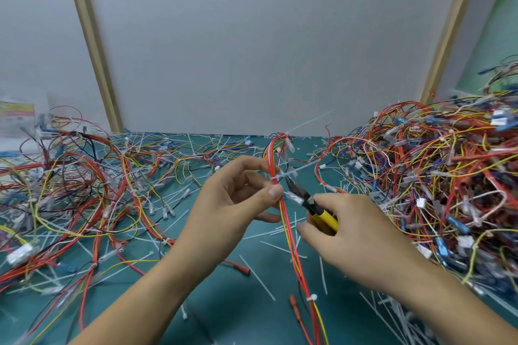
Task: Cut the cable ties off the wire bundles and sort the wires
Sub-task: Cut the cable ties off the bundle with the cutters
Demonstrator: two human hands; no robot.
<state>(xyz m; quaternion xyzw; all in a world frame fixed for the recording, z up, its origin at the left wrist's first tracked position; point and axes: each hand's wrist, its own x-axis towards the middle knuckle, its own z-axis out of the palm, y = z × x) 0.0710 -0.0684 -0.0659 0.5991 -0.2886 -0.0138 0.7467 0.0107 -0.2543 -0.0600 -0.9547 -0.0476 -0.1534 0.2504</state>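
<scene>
My left hand [232,204] pinches a red, yellow and white wire bundle [288,232] between thumb and fingers and holds it upright above the green mat. A white cable tie [283,175] wraps the bundle just above my thumb, its tail pointing right. A second white tie [311,297] binds the bundle lower down. My right hand [364,241] grips yellow-handled cutters [314,209]. Their dark jaws point up-left, with the tips just right of the bundle and slightly below the upper tie.
A high tangled pile of wire bundles [437,176] fills the right side. Looser wires [84,190] spread over the left of the green mat [238,302]. Cut white ties [258,279] litter the mat. A grey wall with wooden strips stands behind.
</scene>
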